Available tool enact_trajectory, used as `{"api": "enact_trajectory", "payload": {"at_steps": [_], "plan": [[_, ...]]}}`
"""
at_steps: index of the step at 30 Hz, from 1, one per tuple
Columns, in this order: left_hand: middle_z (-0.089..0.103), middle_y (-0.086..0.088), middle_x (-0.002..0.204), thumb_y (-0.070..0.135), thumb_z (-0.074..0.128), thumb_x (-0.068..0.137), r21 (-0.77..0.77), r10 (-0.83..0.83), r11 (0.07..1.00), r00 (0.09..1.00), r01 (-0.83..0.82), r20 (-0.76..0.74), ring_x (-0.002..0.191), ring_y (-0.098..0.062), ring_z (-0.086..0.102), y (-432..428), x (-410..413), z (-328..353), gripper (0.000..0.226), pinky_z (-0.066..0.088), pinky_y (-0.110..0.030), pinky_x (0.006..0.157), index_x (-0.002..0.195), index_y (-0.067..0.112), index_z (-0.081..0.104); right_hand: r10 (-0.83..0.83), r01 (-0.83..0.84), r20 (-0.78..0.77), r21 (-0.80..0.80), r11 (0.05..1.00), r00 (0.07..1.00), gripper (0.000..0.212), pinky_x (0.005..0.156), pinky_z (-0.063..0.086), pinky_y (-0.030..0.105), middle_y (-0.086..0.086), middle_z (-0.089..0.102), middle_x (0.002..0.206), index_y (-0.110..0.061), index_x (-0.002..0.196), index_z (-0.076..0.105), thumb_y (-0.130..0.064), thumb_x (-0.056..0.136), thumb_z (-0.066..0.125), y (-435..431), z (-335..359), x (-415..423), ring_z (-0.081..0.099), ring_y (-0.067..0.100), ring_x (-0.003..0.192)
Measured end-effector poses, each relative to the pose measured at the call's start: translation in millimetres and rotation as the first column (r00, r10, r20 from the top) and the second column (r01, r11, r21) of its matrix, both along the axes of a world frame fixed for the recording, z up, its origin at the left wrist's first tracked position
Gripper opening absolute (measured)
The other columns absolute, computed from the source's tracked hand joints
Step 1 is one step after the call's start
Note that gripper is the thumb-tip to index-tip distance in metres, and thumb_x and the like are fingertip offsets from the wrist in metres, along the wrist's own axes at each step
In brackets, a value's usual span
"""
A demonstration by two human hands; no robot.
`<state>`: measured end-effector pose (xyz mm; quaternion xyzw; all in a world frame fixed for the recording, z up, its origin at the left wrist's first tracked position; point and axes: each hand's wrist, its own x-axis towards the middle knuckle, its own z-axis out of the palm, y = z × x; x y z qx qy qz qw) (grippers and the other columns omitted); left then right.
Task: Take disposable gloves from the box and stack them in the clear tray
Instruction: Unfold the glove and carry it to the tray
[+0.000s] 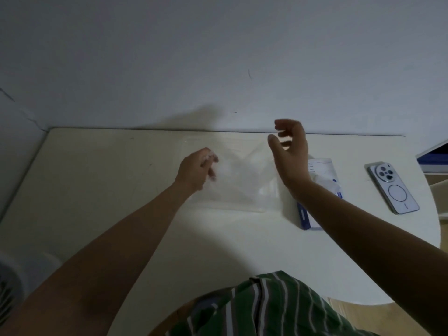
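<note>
Overhead, left hand [196,169] fingers [211,172] pinching filmy glove [238,169] over clear tray [232,206], right hand [289,151] fingers slack

Nothing on the left hand [197,169] or the right hand [289,151], both bare, and the forearms running back from them are uncovered right to the edge of the shot. Well behind the grip, down between the two arms, you get a chunk of green shirt [266,309] with thin white stripes and a few darker grey ones, fabric kinda rumpled and folded.
</note>
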<state>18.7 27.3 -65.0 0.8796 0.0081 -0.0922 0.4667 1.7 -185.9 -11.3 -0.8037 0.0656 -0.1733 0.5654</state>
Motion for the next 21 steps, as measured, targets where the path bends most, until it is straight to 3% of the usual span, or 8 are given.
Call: {"api": "enact_trajectory", "payload": {"at_steps": [2, 3, 6, 9, 13, 16, 18, 21], "plan": [[0.067, 0.000, 0.065, 0.021, 0.043, 0.101, 0.154, -0.116, 0.981, 0.993, 0.115, -0.002, 0.035, -0.002, 0.046, 1, 2, -1, 0.018, 0.037, -0.019, 0.035, 0.096, 0.022, 0.060, 0.159, -0.150, 0.070, -0.115, 0.982, 0.985, 0.023, 0.073, 0.048, 0.030, 0.006, 0.063, 0.102, -0.011, 0.106, 0.060, -0.001, 0.085, 0.058, 8, 8, 4, 0.059, 0.019, 0.086], [0.067, 0.001, 0.066, 0.022, 0.043, 0.101, 0.214, -0.144, 0.967, 0.990, 0.140, 0.002, 0.039, 0.000, 0.048, 1, 3, -1, 0.018, 0.037, -0.019, 0.039, 0.097, 0.023, 0.061, 0.281, -0.276, 0.011, -0.164, 0.947, 0.960, 0.020, 0.070, 0.050, 0.030, 0.006, 0.064, 0.096, -0.011, 0.103, 0.062, -0.001, 0.086, 0.057, 15, 8, 6, 0.060, 0.018, 0.081], [0.068, -0.004, 0.077, 0.022, 0.039, 0.102, 0.403, -0.217, 0.895, 0.976, 0.188, 0.027, 0.067, -0.016, 0.063, 0, 9, 0, 0.022, 0.043, -0.026, 0.056, 0.104, 0.018, 0.060, 0.525, -0.671, -0.434, -0.328, 0.665, 0.732, 0.020, 0.082, 0.054, 0.030, 0.003, 0.065, 0.100, -0.014, 0.108, 0.066, -0.008, 0.090, 0.061, 34, -13, 8, 0.062, 0.014, 0.084], [0.067, -0.010, 0.088, 0.024, 0.035, 0.103, 0.545, -0.230, 0.819, 0.973, 0.180, 0.025, 0.081, -0.031, 0.061, -2, 12, 0, 0.024, 0.047, -0.037, 0.070, 0.106, 0.013, 0.055, 0.433, -0.799, -0.689, -0.384, 0.463, 0.582, 0.034, 0.093, 0.049, 0.030, 0.007, 0.061, 0.117, -0.018, 0.123, 0.063, -0.017, 0.090, 0.066, 46, -48, 5, 0.059, 0.015, 0.094], [0.056, -0.014, 0.111, 0.011, 0.041, 0.095, 0.745, -0.222, 0.666, 0.961, 0.027, 0.164, 0.093, -0.029, 0.058, -8, 7, 1, 0.029, 0.048, -0.036, 0.076, 0.123, 0.010, 0.048, 0.302, -0.771, -0.735, -0.454, 0.446, 0.607, 0.054, 0.105, 0.042, 0.038, 0.013, 0.045, 0.135, -0.020, 0.141, 0.050, -0.028, 0.090, 0.066, 57, -74, 8, 0.047, 0.028, 0.123], [0.051, -0.010, 0.109, 0.007, 0.044, 0.085, 0.822, -0.403, 0.570, 0.871, 0.000, 0.280, 0.091, -0.025, 0.052, -18, 4, -3, 0.033, 0.044, -0.032, 0.073, 0.117, 0.011, 0.051, 0.252, -0.777, -0.765, -0.462, 0.428, 0.593, 0.057, 0.104, 0.042, 0.040, 0.017, 0.039, 0.137, -0.017, 0.143, 0.045, -0.030, 0.091, 0.065, 63, -86, 9, 0.041, 0.031, 0.125], [0.051, -0.010, 0.107, 0.011, 0.053, 0.087, 0.778, -0.417, 0.606, 0.899, 0.165, 0.135, 0.087, -0.026, 0.057, -24, 3, -10, 0.030, 0.043, -0.031, 0.066, 0.116, 0.012, 0.048, 0.251, -0.792, -0.787, -0.429, 0.434, 0.564, 0.056, 0.101, 0.044, 0.039, 0.017, 0.038, 0.135, -0.015, 0.142, 0.046, -0.027, 0.090, 0.065, 64, -90, 11, 0.043, 0.031, 0.122], [0.040, -0.016, 0.129, 0.023, 0.068, 0.086, 0.659, -0.253, 0.646, 0.923, 0.385, -0.292, 0.105, -0.034, 0.058, -18, 6, -25, 0.064, 0.046, -0.035, 0.077, 0.139, 0.017, 0.033, 0.251, -0.815, -0.816, -0.387, 0.432, 0.521, 0.064, 0.097, 0.047, 0.038, 0.017, 0.039, 0.136, -0.010, 0.143, 0.039, -0.025, 0.087, 0.068, 63, -93, 17, 0.051, 0.032, 0.117]]}}
